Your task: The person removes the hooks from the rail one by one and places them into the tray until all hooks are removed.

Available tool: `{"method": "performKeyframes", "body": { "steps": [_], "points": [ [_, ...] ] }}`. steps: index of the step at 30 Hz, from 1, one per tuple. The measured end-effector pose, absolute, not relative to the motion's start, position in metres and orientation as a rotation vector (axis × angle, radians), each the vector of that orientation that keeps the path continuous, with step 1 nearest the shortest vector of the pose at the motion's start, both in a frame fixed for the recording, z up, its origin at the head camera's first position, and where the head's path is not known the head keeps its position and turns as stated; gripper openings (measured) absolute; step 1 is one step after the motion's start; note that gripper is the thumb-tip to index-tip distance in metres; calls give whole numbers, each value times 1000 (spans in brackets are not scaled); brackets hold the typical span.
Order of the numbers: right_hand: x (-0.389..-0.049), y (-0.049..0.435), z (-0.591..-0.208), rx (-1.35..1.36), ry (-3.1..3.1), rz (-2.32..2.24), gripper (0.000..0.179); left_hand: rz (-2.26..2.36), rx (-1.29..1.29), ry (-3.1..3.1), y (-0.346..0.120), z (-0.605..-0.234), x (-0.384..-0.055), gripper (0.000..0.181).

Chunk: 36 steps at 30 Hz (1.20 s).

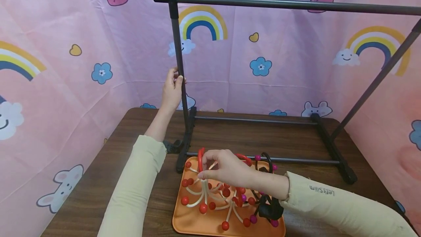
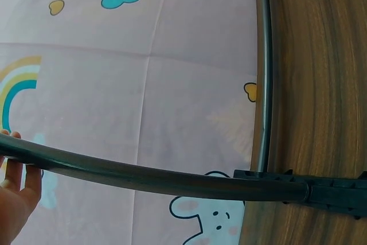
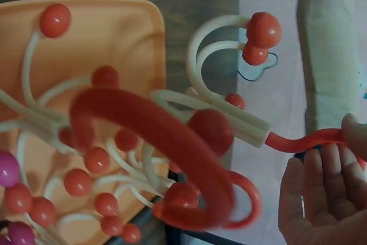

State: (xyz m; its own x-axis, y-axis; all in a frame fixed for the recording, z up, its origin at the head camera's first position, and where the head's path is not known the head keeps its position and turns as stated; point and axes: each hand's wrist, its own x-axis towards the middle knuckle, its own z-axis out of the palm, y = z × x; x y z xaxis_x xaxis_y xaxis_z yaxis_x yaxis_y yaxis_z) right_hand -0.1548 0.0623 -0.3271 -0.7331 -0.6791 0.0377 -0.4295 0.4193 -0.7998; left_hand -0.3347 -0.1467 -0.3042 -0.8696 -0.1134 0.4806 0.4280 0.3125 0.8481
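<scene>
At the left, my left hand [image 1: 172, 92] grips the dark upright post [image 1: 177, 43] of a metal rack, thumb in front and fingers behind. In the left wrist view, fingertips [image 2: 32, 179] show round that post. My right hand [image 1: 227, 167] pinches the red hooked handle [image 1: 200, 158] of a scalp massager over the tray's left part. Its cream prongs [image 3: 226, 121] end in red balls and point down in the head view. More massagers with red handles [image 3: 155, 147] lie on the orange tray [image 1: 190, 222] beneath.
Black massagers [image 1: 271, 209] with magenta balls lie at the tray's right side. The rack's top bar [image 1: 263, 3] spans above the wooden table [image 1: 108, 178]. Its feet [image 1: 335, 153] and lower bars [image 1: 256, 120] stand behind the tray. A patterned cloth [image 1: 230, 61] hangs all round.
</scene>
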Motion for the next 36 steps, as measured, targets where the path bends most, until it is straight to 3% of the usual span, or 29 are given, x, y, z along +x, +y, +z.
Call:
{"method": "performKeyframes", "body": {
  "steps": [20,36],
  "points": [
    [-154,36,-365,-956,2442,-1134,16,-1579,-282,-2151,-148,-308,-342,33],
    [-156,28,-375,-1051,2669,-633,22,-1594,-290,-2146,-151,-308,-351,34]
  ]
}}
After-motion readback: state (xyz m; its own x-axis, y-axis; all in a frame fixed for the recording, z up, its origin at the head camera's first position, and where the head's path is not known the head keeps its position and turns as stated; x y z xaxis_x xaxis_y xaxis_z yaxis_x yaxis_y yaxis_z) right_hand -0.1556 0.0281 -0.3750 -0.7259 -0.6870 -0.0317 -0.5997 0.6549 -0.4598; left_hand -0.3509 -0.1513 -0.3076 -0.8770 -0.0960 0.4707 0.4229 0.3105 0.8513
